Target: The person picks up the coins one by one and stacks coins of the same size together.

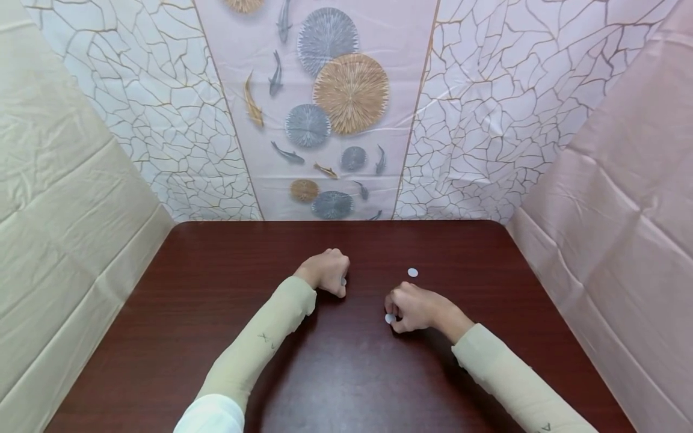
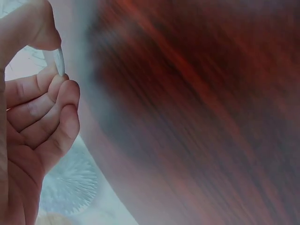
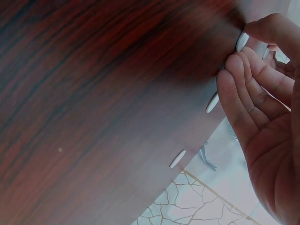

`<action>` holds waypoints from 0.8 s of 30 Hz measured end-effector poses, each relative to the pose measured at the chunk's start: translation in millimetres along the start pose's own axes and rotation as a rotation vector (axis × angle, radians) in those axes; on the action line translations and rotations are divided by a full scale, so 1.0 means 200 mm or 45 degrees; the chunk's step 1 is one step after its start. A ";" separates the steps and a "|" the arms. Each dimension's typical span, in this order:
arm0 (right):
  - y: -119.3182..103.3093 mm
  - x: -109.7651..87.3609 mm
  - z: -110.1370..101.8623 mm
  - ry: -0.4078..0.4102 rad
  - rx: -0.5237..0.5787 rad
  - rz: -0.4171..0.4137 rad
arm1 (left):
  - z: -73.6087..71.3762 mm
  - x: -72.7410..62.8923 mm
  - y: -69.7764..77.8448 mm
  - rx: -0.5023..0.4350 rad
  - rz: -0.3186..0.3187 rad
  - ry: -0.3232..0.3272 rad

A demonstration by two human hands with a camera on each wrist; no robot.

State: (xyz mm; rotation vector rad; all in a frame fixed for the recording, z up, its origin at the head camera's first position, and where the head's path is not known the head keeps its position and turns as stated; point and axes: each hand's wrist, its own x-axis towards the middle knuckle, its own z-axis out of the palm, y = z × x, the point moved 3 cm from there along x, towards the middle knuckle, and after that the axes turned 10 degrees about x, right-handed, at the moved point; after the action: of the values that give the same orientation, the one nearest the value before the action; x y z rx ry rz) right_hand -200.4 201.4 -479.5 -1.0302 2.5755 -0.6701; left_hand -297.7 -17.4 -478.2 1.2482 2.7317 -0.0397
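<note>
My left hand (image 1: 326, 272) is above the left-middle of the table, pinching a thin white disc (image 2: 59, 61) on edge between thumb and fingertips. Only a sliver of that disc shows in the head view. To its right, low over the wood, my right hand (image 1: 415, 308) pinches another white disc (image 3: 242, 41) between thumb and fingers. Just beyond the right hand lies a loose white disc (image 1: 413, 272), flat on the table. In the right wrist view two white discs rest on the wood, a nearer one (image 3: 177, 159) and one close to the fingertips (image 3: 212, 102).
The dark red-brown wooden table (image 1: 335, 373) has rounded far corners. A patterned cloth (image 1: 352, 93) hangs behind it. Plain pale cloths stand along the left side (image 1: 70, 198) and the right side (image 1: 612, 198).
</note>
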 end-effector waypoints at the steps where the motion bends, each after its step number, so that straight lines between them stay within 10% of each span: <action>1: 0.00 0.00 0.00 0.001 -0.001 0.005 | 0.00 0.00 0.01 -0.001 0.009 0.009; 24: 0.02 -0.03 0.00 0.053 0.098 0.001 | -0.03 0.00 0.38 0.027 0.175 0.194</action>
State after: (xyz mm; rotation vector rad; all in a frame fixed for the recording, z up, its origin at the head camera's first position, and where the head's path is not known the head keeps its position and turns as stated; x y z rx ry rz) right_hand -198.9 208.3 -480.7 -1.0013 2.5629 -0.7924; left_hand -241.8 32.7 -470.4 1.5006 2.7686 0.0423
